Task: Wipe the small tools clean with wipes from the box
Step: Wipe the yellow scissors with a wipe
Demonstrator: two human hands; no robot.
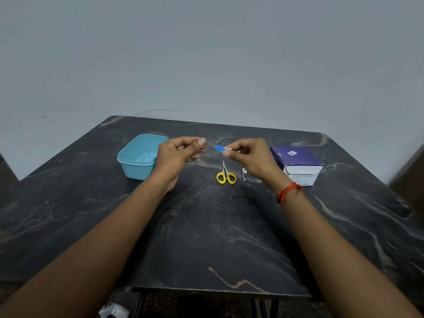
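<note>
Head view: both hands are raised above the middle of the dark marble-patterned table (206,237). The right hand (250,157), with a red thread (288,191) at its wrist, pinches a small blue-and-white packet (220,148) between thumb and fingertips; its grip is narrow and closed on the packet's right end. The left hand (181,154) is curled, its thumb and forefinger drawn together just beside the packet's left end. Blur hides whether that grip holds an edge of it.

The 2 tools lie on the table below the hands: yellow-handled scissors (226,175) and, just beside them, a nail clipper (244,175). The purple wipe box (297,165) stands to the right, and an open teal container (141,156) to the left.

The step in hand looks like opening 1 wipe. Next, the left grip must catch the free edge and pull the packet apart, then draw out the wipe before either tool is picked up.
</note>
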